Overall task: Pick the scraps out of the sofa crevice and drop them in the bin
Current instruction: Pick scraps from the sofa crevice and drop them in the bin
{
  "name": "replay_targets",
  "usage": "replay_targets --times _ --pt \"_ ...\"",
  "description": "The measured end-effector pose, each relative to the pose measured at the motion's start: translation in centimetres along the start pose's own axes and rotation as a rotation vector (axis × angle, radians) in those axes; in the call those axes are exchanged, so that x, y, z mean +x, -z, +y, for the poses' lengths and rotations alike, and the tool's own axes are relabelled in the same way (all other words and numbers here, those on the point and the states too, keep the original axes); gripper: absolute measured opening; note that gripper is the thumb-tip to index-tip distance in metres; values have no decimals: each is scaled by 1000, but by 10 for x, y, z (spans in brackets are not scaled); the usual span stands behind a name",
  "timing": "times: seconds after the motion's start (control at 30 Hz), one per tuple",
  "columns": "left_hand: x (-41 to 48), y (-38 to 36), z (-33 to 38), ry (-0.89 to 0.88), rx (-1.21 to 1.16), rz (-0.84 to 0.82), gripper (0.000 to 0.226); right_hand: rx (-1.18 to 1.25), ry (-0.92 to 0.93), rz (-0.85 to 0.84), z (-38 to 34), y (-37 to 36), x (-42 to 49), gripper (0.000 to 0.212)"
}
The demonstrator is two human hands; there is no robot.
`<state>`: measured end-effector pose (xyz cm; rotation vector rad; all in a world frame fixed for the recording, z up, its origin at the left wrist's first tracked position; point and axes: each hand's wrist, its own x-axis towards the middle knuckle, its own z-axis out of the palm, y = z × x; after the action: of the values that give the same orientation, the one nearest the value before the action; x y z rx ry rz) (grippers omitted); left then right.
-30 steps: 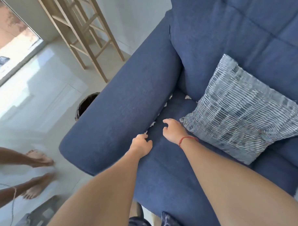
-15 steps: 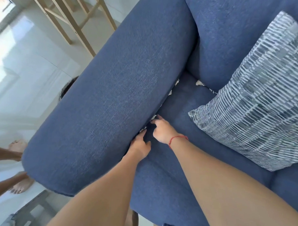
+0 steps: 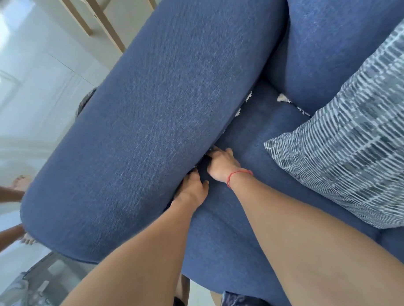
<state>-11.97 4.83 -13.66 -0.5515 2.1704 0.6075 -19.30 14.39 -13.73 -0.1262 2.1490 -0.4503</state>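
White paper scraps (image 3: 283, 99) poke out of the crevice between the blue sofa's armrest (image 3: 151, 128) and its seat cushion (image 3: 250, 131); more scraps (image 3: 238, 111) sit along the armrest seam. My right hand (image 3: 223, 162), with a red thread on its wrist, has its fingers pushed into the crevice, fingertips hidden. My left hand (image 3: 191, 189) presses into the same gap just nearer to me, its fingers also buried. I cannot see whether either hand holds a scrap. The dark bin (image 3: 85, 100) peeks out on the floor behind the armrest, mostly hidden.
A striped grey-white pillow (image 3: 348, 144) lies on the seat to the right. Wooden ladder legs (image 3: 96, 16) stand on the pale tiled floor at the top left. Another person's bare feet (image 3: 21, 183) are on the floor at the left edge.
My head has moved in closer over the armrest. Both hands slid from the seat surface into the crevice, and their fingers are now buried in the gap.
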Motion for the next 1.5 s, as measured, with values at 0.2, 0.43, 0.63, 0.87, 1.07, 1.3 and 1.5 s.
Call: replay_targets --times 0.2,0.43,0.63,0.87,1.07,1.3,1.5 --pt "-28 19 18 -108 82 195 27 155 -89 97 6 19 -32 38" --pt "-79 70 46 -229 -53 295 24 388 -120 475 -3 83 -97 4" --pt "-117 136 89 -220 -216 446 34 393 -48 610 -38 152 -138 20" --pt "-110 218 65 -247 -353 548 20 360 111 649 -111 185 -151 23" --pt "-93 272 4 -182 -376 623 19 313 175 578 -180 172 -129 28" --pt "-68 313 -74 -29 -439 650 10 348 200 425 -253 141 -86 18" --pt "-38 332 -119 34 -442 583 10 297 198 392 -306 116 -47 16"
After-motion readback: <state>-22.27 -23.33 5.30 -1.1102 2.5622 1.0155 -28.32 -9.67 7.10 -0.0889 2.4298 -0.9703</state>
